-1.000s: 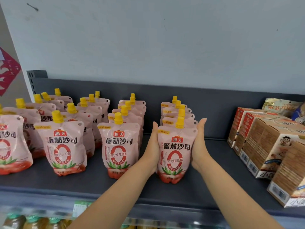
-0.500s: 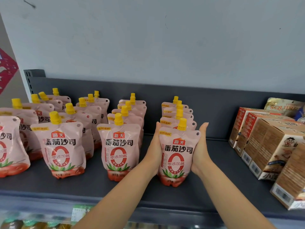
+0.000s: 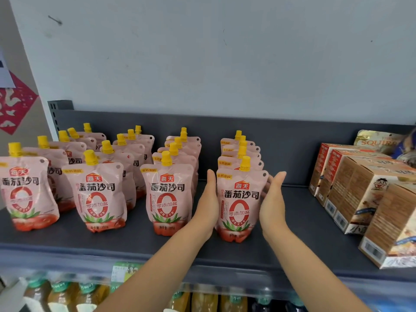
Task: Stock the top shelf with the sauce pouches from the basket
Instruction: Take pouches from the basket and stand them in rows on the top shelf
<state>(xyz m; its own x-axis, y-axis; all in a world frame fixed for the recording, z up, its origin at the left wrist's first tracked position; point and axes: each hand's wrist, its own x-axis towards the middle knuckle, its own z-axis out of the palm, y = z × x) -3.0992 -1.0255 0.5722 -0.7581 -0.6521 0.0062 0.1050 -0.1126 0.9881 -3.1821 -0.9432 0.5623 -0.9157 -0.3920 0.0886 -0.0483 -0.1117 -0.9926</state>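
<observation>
While left hand (image 3: 209, 199) and right hand (image 3: 272, 199) flank the front pouch (image 3: 239, 199) flat-fingered, pouches behind (image 3: 227, 164) show mostly caps (image 3: 242, 151).

Sauce pouches (image 3: 167, 192) stand in front-to-back rows on the top shelf (image 3: 292, 239), boxes (image 3: 351, 190) to their right. The left hand (image 3: 208, 206) and right hand (image 3: 271, 199) flank the rightmost row's front pouch (image 3: 239, 199).

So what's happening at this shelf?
A person is stocking a dark shelf with pink sauce pouches that have yellow caps. The left hand and right hand, fingers straight, flank the front pouch of the right-hand row, which stands upright. More rows of pouches stand to its left and brown boxes to its right.
</observation>
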